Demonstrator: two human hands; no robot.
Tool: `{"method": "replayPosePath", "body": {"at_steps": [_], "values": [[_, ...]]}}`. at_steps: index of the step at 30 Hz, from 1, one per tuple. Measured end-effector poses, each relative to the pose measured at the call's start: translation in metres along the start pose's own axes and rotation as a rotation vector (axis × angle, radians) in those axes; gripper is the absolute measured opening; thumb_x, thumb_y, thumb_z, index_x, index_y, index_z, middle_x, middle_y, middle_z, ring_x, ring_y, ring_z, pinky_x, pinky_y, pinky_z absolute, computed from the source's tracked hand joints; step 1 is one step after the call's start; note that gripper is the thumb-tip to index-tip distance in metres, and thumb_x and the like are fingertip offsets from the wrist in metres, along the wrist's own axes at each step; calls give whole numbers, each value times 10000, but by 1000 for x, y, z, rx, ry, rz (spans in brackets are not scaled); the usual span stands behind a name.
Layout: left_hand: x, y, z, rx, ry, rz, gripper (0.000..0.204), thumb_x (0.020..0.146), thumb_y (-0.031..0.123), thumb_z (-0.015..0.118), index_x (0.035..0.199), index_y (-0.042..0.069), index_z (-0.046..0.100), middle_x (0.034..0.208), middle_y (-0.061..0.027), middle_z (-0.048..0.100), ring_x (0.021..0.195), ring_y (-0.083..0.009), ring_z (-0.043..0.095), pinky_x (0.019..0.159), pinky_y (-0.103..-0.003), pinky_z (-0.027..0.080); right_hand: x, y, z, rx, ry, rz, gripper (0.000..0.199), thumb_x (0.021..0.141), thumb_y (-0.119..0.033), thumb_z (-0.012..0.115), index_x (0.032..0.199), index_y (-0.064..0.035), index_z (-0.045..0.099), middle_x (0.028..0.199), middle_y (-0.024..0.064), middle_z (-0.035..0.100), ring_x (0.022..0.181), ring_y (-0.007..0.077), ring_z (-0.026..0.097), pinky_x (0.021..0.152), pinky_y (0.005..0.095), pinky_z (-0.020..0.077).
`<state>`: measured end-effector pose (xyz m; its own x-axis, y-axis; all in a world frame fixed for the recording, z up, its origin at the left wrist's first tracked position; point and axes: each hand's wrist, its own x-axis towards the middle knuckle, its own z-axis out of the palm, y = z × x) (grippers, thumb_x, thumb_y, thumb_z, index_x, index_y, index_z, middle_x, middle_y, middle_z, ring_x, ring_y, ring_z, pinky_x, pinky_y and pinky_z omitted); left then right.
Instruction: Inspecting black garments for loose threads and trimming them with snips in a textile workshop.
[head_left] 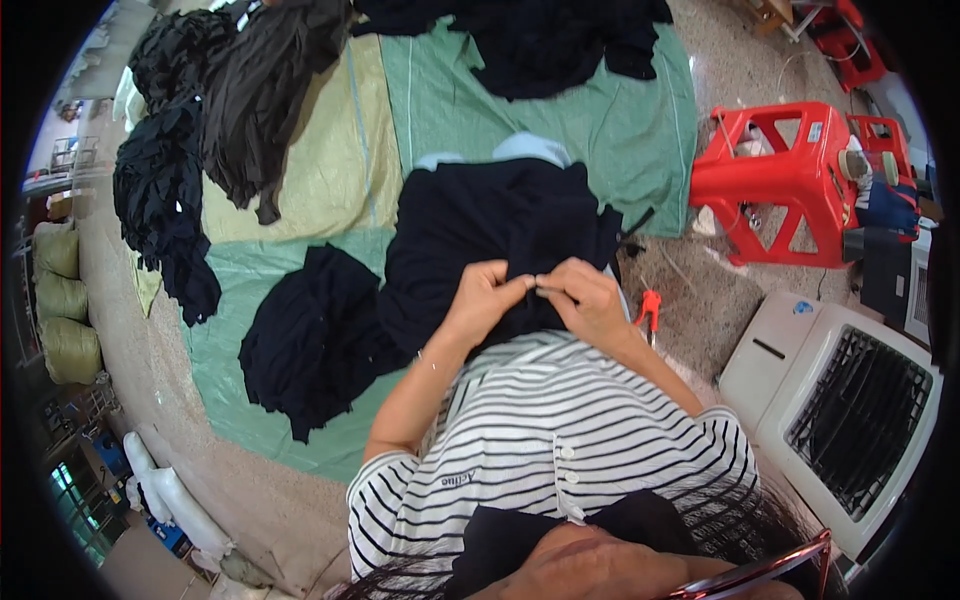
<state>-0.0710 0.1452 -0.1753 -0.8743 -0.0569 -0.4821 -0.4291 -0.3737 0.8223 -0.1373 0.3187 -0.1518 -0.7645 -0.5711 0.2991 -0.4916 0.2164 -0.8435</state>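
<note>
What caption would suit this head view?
Both hands, left hand and right hand, pinch a dark navy garment above green sheets.

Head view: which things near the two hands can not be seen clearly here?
- What the left hand and right hand pinch on the dark garment: a tiny pale bit, too small, covered by fingertips.
- The orange-handled tool on the floor: its tip is hidden behind the right forearm.
- The garment's lower part: hidden behind the hands and the striped shirt.
- The white appliance: cut off by the fisheye rim.
</note>
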Motion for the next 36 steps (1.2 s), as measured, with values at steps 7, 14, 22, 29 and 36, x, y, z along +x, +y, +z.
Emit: {"method": "replayPosePath", "body": {"at_steps": [7, 14, 22, 29, 36], "values": [[-4, -18, -8, 481, -17, 211, 70, 931, 26, 646, 928, -24, 695, 760, 73, 611, 739, -10, 483, 608, -222, 433, -3, -1, 0, 69, -66, 124, 134, 763, 46, 737, 884, 14, 691, 759, 115, 628, 660, 264, 634, 567, 336, 488], [-7, -2, -10, 89, -108, 5, 119, 879, 108, 769, 882, 6, 708, 797, 46, 654, 709, -11, 539, 600, -192, 441, 5, 1, 0, 76, -104, 119, 110, 776, 27, 732, 878, 15, 692, 767, 110, 638, 666, 248, 649, 562, 324, 491], [4, -20, -14, 133, -62, 81, 463, 879, 176, 779, 600, 90, 419, 623, 102, 352, 599, -17, 296, 483, -255, 230, 8, 4, -1, 130, -129, 205, 106, 787, 15, 736, 888, 13, 704, 781, 107, 659, 682, 234, 662, 597, 306, 497], [-9, -26, -7, 349, 28, 111, 84, 901, 63, 668, 906, -16, 695, 781, 84, 612, 709, 3, 507, 591, -187, 414, 2, 3, 0, 158, -110, 255, 96, 785, 11, 744, 874, 17, 708, 787, 113, 669, 705, 225, 676, 622, 301, 506], [-11, 2, 16, 171, 112, 233, 157, 878, 94, 637, 947, -41, 676, 795, 7, 647, 761, -51, 552, 660, -257, 478, 8, 3, 1, 383, -30, 568, 124, 872, -86, 700, 843, 33, 682, 726, 23, 667, 733, 61, 601, 672, 255, 497]]}}
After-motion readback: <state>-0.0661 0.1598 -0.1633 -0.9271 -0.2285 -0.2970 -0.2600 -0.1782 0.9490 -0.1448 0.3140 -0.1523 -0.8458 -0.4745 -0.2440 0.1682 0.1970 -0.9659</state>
